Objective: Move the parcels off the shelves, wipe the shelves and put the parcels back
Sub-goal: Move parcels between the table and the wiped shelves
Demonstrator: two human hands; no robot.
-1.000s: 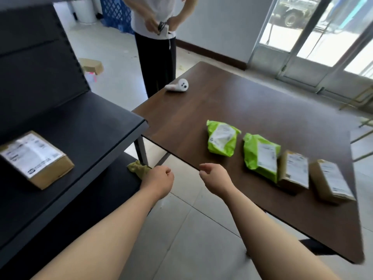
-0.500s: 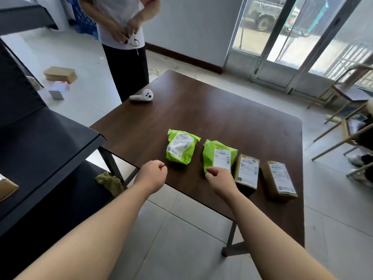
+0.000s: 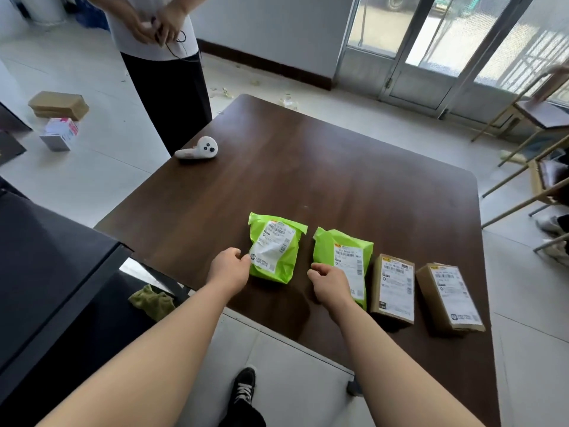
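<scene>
Where a second ago both my fists hung over the floor short of the table, they have now reached the parcels. The left green parcel lies flat just right of my left hand, whose curled fingers touch its near-left edge; I cannot tell if they have a pinch yet. The right green parcel sits under and beyond my right hand, which is curled over its near-left corner, grip unclear. That hand got there half a second back; the left only just arrived. Two cardboard parcels lie further right of the right hand, untouched.

All four rest on the table. The shelf is left of my left hand, with the cloth low beside it. I judge this the put-back stage, picking up two bags at once. The controller and the bystander are well beyond the left hand.
</scene>
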